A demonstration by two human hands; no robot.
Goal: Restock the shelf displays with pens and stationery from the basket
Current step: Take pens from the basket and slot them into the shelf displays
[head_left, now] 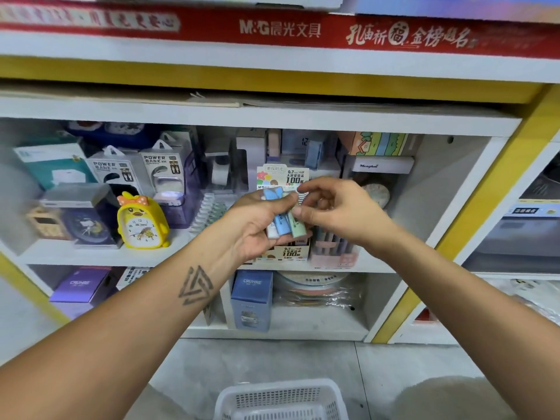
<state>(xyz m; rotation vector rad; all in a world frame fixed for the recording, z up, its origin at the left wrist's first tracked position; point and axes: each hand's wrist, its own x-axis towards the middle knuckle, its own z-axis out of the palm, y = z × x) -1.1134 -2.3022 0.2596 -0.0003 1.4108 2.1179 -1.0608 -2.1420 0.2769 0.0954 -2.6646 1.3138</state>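
My left hand (257,225) grips several small pastel lead-refill tubes (280,219), white, blue and green, fanned between thumb and fingers. My right hand (336,207) is beside them, its thumb and forefinger pinching the green tube at the right of the bunch. Both hands hover in front of a cardboard display box (285,253) marked 0.7 and 100 on the middle shelf (75,253). A white plastic basket (281,400) stands on the floor below, at the bottom edge of view; its contents are hidden.
A yellow duck alarm clock (141,221), power bank packs (160,174) and boxed goods crowd the shelf's left. A pen display (331,244) stands right of the box. Blue and purple boxes (251,298) fill the lower shelf. A yellow post (454,231) bounds the unit's right.
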